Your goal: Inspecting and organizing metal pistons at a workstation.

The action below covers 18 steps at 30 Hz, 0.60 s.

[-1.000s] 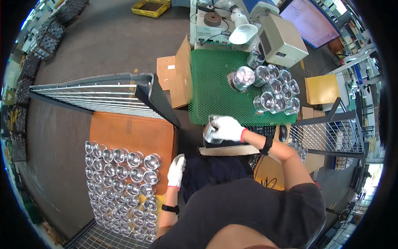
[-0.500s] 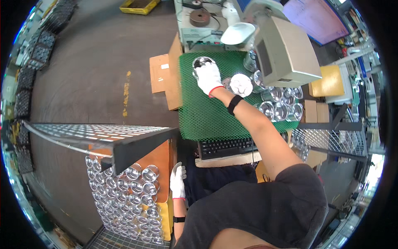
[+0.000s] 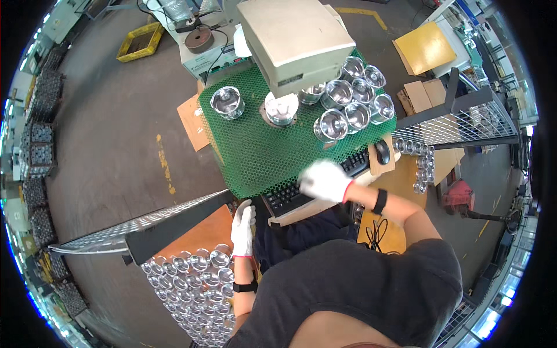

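My left hand, in a white glove with a red cuff, is beside my lap with its fingers stretched out and nothing in them. My right hand, gloved the same way, is over the black keyboard; motion smears its fingers. A shiny, cup-shaped metal part stands alone at the left of the green mesh mat. Near the mat's middle, another round metal part shows a pale top. Several similar metal cups stand grouped on the right of the mat.
A beige box-shaped machine housing overhangs the mat's far side. Rows of metal cups fill a rack at my left. A black mouse lies right of the keyboard. Further off are a yellow tray and a wire-mesh rack.
My right hand has let go of the metal cup at the mat's left and moved back toward me, over the keyboard. The view has turned; my left hand stays low beside my lap.
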Tool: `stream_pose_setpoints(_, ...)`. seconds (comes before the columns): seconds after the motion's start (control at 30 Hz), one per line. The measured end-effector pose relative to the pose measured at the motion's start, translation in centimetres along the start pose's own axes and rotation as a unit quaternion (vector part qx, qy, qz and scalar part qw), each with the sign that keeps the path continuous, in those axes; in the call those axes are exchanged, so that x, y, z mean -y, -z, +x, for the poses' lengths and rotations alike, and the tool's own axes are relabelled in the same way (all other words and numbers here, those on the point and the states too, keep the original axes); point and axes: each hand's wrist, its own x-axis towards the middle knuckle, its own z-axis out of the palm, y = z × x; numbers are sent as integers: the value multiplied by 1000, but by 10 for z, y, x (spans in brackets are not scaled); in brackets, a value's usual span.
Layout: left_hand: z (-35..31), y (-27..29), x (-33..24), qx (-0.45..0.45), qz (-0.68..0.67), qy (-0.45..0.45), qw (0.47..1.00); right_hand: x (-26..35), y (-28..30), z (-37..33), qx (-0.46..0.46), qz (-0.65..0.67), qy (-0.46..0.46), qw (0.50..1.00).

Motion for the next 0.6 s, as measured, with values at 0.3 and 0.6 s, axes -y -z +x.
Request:
stream_pose_setpoints(0.3,-24,0,4,74,54,-46,995,-121,15,45,-161,110,-306,932)
stream_pose_setpoints(0.6,-66,62,50,6,-91,35,995,70,-31,-13,-51,-27,-23,998)
